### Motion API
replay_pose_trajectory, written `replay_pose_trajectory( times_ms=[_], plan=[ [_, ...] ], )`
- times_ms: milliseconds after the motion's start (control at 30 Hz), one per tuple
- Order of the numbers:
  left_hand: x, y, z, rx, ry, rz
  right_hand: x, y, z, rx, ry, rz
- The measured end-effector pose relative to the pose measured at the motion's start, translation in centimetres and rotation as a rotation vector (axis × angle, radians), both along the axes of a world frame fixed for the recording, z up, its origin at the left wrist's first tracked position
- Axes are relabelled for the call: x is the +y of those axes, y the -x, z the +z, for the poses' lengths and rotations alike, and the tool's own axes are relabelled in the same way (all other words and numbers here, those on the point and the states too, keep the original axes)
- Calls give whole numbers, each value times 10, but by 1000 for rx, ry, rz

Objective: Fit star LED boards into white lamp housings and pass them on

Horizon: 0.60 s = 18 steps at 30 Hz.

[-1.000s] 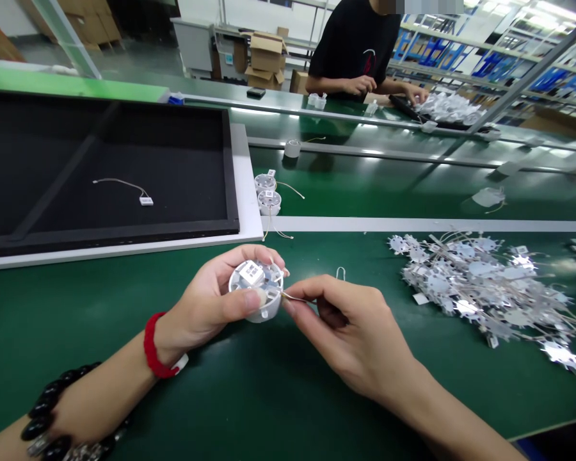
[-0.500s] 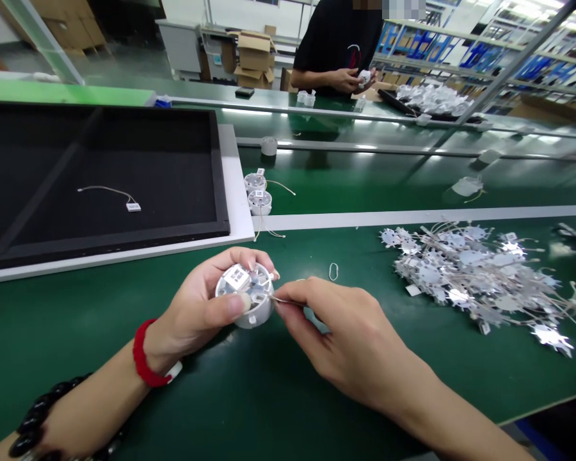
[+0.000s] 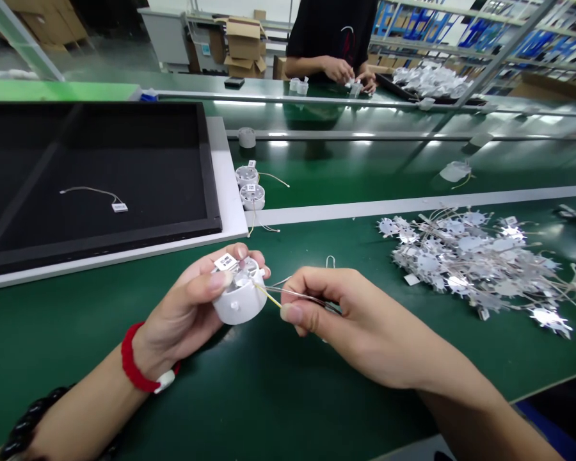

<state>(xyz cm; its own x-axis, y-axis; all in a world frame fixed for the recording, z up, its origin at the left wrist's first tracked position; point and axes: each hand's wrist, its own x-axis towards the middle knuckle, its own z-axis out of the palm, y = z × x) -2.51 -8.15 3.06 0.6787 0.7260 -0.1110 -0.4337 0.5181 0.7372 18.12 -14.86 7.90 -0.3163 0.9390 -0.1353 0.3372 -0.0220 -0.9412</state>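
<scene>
My left hand (image 3: 187,301) is wrapped round a round white plastic housing (image 3: 242,304), tilted toward me. A small white label with a printed code (image 3: 226,262) sticks up at the housing's rim, by my thumb. Inside the housing is a shiny silver part, partly covered by my thumb. Thin wires (image 3: 272,297), one of them yellow, come out over the right side of the rim. My right hand (image 3: 336,314) pinches these wires between thumb and fingers, just right of the housing. Where the wires end is hidden by the hand.
A heap of silver star-shaped plates with wires (image 3: 451,256) lies to the right. At left is a black tray (image 3: 163,229) holding one wired label piece (image 3: 120,207). Two similar housings (image 3: 252,196) stand beyond my left hand. A co-worker (image 3: 333,38) handles white parts across the bench.
My right hand has drawn slightly right and its grip on the wires has changed, with a yellow wire now showing. The housing has tipped to show more of its side wall.
</scene>
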Motion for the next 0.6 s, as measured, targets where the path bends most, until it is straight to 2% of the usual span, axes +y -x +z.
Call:
replay_pose_trajectory(
  times_ms=[133, 367, 500, 600],
  plan=[
    [-1, 2, 3, 16, -107, -21, 0, -1, 3, 131, 71, 62],
    [4, 10, 4, 95, -355, -42, -3, 0, -3, -269, -183, 94],
    [5, 13, 3, 171, -565, -19, -4, -3, -6, -294, -209, 80],
    [4, 13, 3, 220, -674, 0, -3, -2, -7, -207, -176, 43]
  ],
)
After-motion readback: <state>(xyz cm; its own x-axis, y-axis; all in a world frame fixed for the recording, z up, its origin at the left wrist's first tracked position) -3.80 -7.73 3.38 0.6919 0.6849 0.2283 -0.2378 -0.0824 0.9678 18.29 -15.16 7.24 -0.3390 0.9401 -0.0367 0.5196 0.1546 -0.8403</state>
